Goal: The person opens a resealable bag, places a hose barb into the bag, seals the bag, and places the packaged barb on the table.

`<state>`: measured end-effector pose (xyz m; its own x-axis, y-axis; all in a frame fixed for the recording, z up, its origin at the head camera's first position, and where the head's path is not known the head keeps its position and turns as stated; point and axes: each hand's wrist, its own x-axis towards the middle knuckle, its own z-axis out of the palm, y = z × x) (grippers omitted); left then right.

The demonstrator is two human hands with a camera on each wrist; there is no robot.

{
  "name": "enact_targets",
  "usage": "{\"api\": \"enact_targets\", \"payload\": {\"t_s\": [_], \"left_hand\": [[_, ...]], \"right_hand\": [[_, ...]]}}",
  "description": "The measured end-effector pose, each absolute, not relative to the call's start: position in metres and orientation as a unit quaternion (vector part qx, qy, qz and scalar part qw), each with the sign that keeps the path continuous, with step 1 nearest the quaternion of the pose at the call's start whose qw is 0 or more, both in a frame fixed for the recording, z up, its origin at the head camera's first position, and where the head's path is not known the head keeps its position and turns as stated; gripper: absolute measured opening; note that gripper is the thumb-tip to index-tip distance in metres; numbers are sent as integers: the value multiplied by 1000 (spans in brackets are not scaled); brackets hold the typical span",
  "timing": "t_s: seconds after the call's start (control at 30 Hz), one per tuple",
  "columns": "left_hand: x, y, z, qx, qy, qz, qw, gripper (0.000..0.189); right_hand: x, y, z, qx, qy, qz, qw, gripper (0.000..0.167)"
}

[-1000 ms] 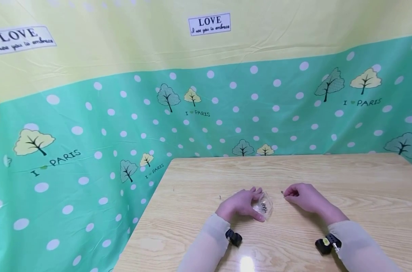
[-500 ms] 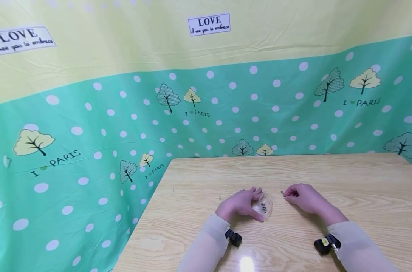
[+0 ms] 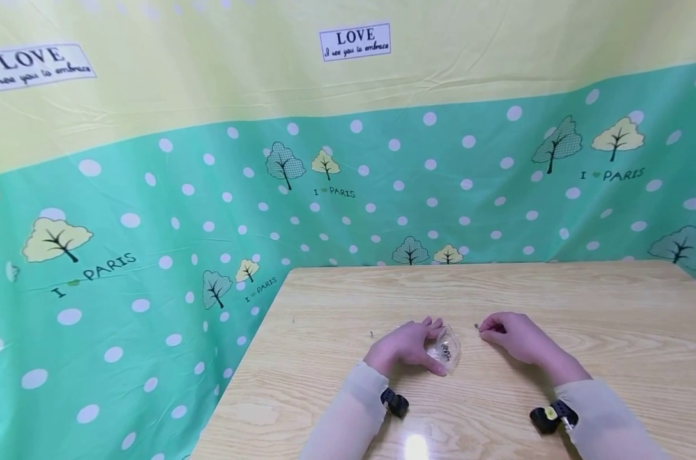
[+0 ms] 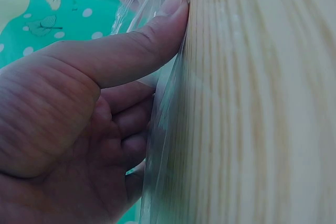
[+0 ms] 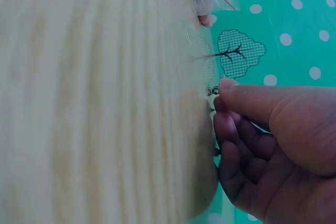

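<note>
My left hand [image 3: 408, 345] rests low over the table at the middle, thumb and fingers spread around a small clear zip bag [image 3: 451, 358]. Several small dark metal pieces [image 3: 446, 351] lie inside the bag. The left wrist view has the thumb pressing along the crinkled plastic [image 4: 137, 6], the other fingers bent behind it. To the right of the bag, my right hand [image 3: 511, 332] pinches a small metal piece with a ring-shaped end [image 5: 215, 91] between thumb and forefinger, close over the table. Its other fingers curl in below, and they hide part of the piece.
The wooden table [image 3: 325, 287] stretches to a green and yellow printed curtain [image 3: 348, 211] behind it. A tiny piece [image 3: 371, 333] lies on the wood left of my left hand. Light glares off the table near the front. Each wrist carries a black camera [image 3: 395, 402].
</note>
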<state>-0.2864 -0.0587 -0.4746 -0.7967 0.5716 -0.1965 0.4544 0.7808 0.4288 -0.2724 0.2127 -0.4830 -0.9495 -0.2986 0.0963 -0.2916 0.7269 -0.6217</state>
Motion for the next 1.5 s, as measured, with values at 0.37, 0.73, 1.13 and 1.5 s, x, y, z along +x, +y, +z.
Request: {"api": "enact_targets", "payload": {"t_s": [0.37, 0.73, 1.13, 1.5], "left_hand": [[-288, -59, -477, 281, 930, 180, 157, 95], [-288, -60, -478, 283, 928, 189, 154, 98], [-288, -60, -478, 281, 927, 195, 151, 98], [-288, -61, -477, 280, 927, 199, 152, 96]], "right_hand": [[-267, 207, -478, -158, 924, -349, 7, 6], [-263, 200, -474, -172, 919, -356, 3, 6], [-257, 181, -467, -196, 909, -367, 3, 5], [-256, 173, -469, -213, 907, -362, -15, 6]]}}
